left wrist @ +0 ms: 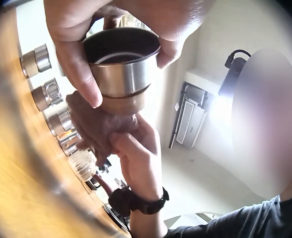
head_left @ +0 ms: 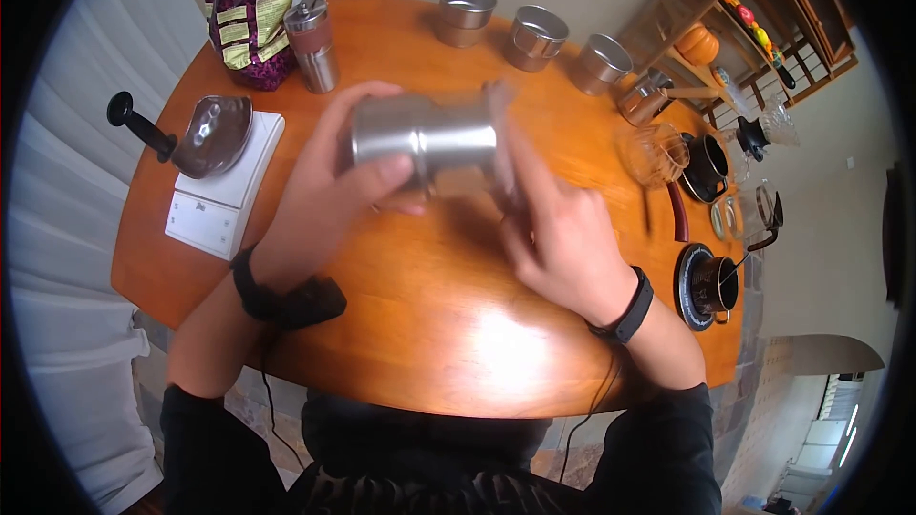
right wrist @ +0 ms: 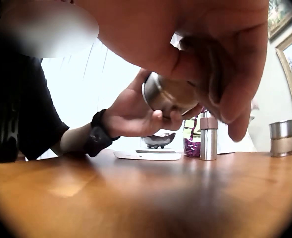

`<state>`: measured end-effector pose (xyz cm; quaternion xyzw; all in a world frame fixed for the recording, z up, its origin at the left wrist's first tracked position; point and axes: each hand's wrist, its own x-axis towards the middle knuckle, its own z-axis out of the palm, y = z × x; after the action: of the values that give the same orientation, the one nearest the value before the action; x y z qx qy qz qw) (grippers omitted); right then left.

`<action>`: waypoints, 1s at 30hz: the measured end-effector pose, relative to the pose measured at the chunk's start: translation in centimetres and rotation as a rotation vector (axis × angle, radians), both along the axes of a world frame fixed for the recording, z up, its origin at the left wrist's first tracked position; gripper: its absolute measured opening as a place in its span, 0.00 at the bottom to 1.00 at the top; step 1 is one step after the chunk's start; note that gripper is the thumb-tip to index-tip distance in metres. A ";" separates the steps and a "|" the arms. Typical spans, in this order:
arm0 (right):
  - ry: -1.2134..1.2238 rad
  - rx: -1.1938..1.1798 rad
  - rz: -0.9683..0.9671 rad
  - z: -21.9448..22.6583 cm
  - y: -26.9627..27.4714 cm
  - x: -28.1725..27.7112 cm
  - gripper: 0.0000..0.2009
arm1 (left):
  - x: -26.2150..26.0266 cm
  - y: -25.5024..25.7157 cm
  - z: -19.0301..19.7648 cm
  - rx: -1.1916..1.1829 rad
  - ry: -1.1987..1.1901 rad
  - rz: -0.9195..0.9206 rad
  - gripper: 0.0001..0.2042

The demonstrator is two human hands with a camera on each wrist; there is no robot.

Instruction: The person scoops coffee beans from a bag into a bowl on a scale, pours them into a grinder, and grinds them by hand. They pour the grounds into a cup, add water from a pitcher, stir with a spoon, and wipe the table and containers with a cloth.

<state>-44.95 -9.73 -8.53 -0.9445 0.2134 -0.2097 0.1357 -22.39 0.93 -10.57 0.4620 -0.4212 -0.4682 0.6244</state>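
My left hand (head_left: pixel 320 172) grips a brushed steel cup (head_left: pixel 420 145) tipped on its side above the wooden table. Its thumb and fingers curl round the wall near the open rim; in the left wrist view the dark inside and a tan band near the base show. At the cup's base end, my right hand (head_left: pixel 572 238) holds a crumpled grey-brown cloth (left wrist: pixel 94 121) pressed to the metal. Motion blurs the cloth in the head view. From the right wrist, the cloth is bunched between thumb and fingers, which partly hide the cup.
Along the far edge stand three similar steel cups (head_left: pixel 537 38). A coffee bag (head_left: pixel 253 24), a hand grinder (head_left: pixel 313 46) and a white scale (head_left: pixel 205 227) bearing a brown dish (head_left: pixel 215 138) are on the left. A glass server (head_left: pixel 656 153) and black cups (head_left: pixel 716 286) line the right.
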 end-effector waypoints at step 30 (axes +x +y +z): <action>-0.305 1.734 0.340 -3.9 2.5 -16.7 0.28 | 14.9 -28.5 2.6 0.601 -1.486 0.232 0.40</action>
<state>-61.67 -7.18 -12.45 -0.4909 0.1338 -0.0752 0.8576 -7.53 -27.61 -7.96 0.8412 -0.5316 -0.0646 0.0750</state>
